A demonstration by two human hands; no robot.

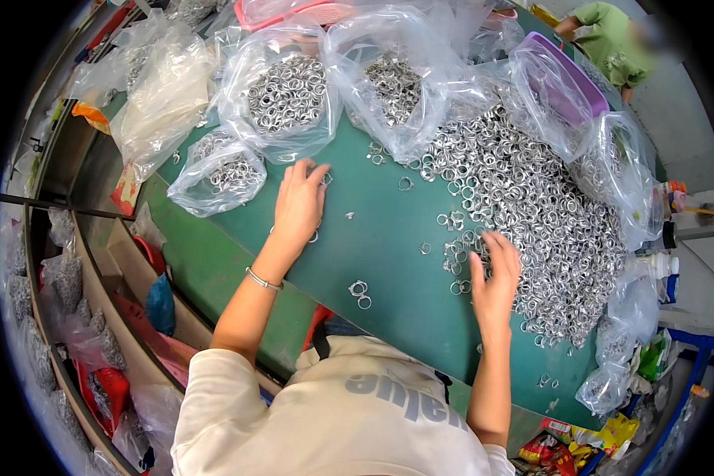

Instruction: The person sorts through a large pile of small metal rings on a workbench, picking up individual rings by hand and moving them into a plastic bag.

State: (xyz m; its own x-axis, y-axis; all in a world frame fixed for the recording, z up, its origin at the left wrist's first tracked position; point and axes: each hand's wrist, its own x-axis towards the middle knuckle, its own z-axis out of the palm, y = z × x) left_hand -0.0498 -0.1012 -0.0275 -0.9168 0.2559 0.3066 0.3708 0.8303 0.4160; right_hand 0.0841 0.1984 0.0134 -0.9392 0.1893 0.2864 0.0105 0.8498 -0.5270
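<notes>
My left hand point(300, 198) is over the green tabletop point(389, 246), just right of a small clear bag of silver rings point(234, 176). Its fingers are bent and somewhat apart, and a loose ring point(326, 180) shows by the fingertips. More rings peek out beside the wrist. At the left edge of a large heap of silver metal rings point(555, 214), my right hand point(497, 278) has its thumb and fingers apart, touching or just above the rings. I see nothing held in it. A few linked or touching rings point(360, 294) lie between my arms.
Larger clear bags of rings point(287, 94) point(393, 89) stand along the far side. A purple basket point(567, 75) sits behind the heap. Shelves with bagged parts point(63, 282) are at left. Another person in green point(615, 44) is at the far right.
</notes>
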